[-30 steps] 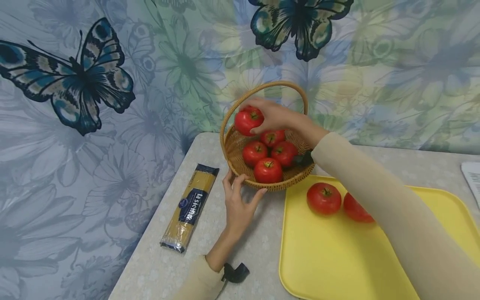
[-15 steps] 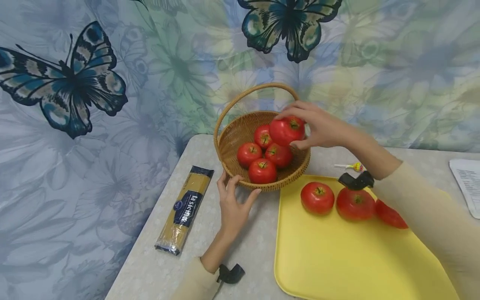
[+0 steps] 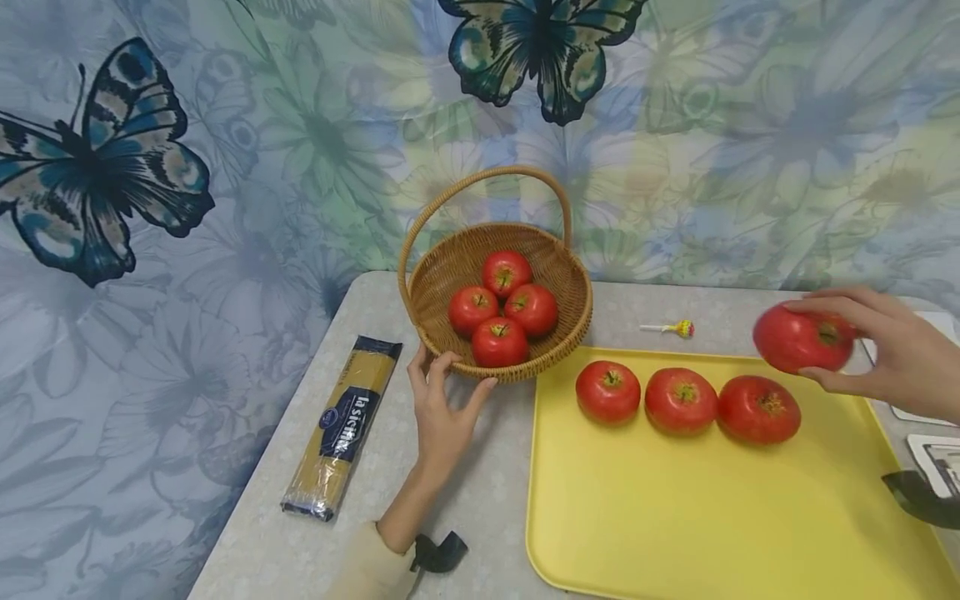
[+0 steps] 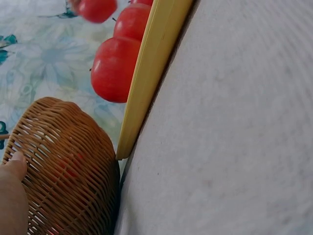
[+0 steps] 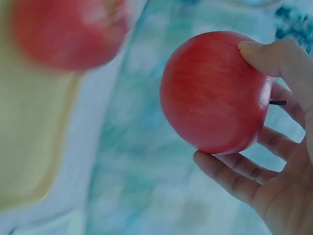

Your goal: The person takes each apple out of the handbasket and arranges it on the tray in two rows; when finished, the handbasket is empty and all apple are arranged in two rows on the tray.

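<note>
My right hand (image 3: pixel 892 350) grips a red apple (image 3: pixel 802 337) above the right part of the yellow tray (image 3: pixel 660 517). The right wrist view shows this apple (image 5: pixel 215 93) pinched between thumb and fingers, its dark stem facing the palm. My left hand (image 3: pixel 442 417) holds the near rim of a wicker basket (image 3: pixel 570 308), which tilts towards me. Several red apples, such as the front apple (image 3: pixel 499 342), lie inside it. On the tray, three apples stand in a row: a left apple (image 3: pixel 608 392), a middle apple (image 3: pixel 681 401) and a right apple (image 3: pixel 759 409).
A pack of spaghetti (image 3: pixel 343 425) lies left of the basket. Behind the tray lies a lollipop (image 3: pixel 678 328). Papers and a white-framed object (image 3: pixel 937 458) are at the right edge. A butterfly-patterned cloth (image 3: pixel 337 125) hangs behind the table.
My right hand has carried the apple from above the basket rightwards, out over the tray. My left hand stays on the basket rim. The head view has shifted slightly right.
</note>
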Tool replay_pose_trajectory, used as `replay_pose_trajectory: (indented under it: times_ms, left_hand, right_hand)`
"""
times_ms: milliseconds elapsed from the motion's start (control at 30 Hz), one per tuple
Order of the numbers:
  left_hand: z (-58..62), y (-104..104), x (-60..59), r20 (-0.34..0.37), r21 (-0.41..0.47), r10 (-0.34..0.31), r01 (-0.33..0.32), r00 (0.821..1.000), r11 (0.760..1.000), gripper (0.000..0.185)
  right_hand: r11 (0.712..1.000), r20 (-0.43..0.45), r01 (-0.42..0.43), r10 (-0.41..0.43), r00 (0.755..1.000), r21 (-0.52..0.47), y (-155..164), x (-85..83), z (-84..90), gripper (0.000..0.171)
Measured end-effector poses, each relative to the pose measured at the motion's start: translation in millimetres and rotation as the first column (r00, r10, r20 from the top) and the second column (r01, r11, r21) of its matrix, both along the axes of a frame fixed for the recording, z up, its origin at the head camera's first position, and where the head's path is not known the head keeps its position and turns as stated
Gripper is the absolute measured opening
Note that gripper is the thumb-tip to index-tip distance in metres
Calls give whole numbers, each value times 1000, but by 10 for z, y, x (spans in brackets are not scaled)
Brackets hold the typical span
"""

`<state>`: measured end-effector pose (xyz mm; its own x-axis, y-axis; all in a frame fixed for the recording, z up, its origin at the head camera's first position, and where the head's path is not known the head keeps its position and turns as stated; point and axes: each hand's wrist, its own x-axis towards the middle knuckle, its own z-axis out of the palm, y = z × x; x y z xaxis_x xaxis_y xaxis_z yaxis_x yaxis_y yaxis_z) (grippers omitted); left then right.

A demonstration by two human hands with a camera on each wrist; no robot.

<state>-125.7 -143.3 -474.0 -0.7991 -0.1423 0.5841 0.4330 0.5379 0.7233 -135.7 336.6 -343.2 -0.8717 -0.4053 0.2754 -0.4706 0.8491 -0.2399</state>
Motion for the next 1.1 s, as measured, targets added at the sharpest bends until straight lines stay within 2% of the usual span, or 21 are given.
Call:
replay_pose_trajectory:
  times_ms: [100,233,333,433,567,867,967,1100]
  left_hand:
    - [-5,11,-6,-5,11,-5,5,1000,1000,52]
    - [-2,-20,-10,-4,23,-9,9,1000,1000,52]
    - [4,-26,0,6,28,-13,13,1000,1000,52]
    - [17,-19,12,7,30,-15,14,1000,999,52]
    - [8,4,3,0,27,-19,19,1000,999,52]
    - [5,4,3,11,34,-17,17,1000,999,51]
    - [15,6,11,18,32,-17,16,1000,999,51]
    - [23,5,21,23,19,-16,16,1000,1000,51]
  right_hand:
    - [998,-4,54,-54,999,42,356,163,-213,90]
    - [996,21,49,-51,998,68,573,259,-470,84]
    - [995,93,32,-41,995,95,628,290,-616,78]
    - [993,186,41,-61,981,107,636,310,-704,73]
    - [991,258,64,-92,962,114,639,331,-739,70]
    - [997,307,-6,-17,951,73,627,303,-759,73]
    - [997,288,11,-31,957,71,606,339,-732,87]
    - [999,262,39,-33,964,-19,529,355,-568,108]
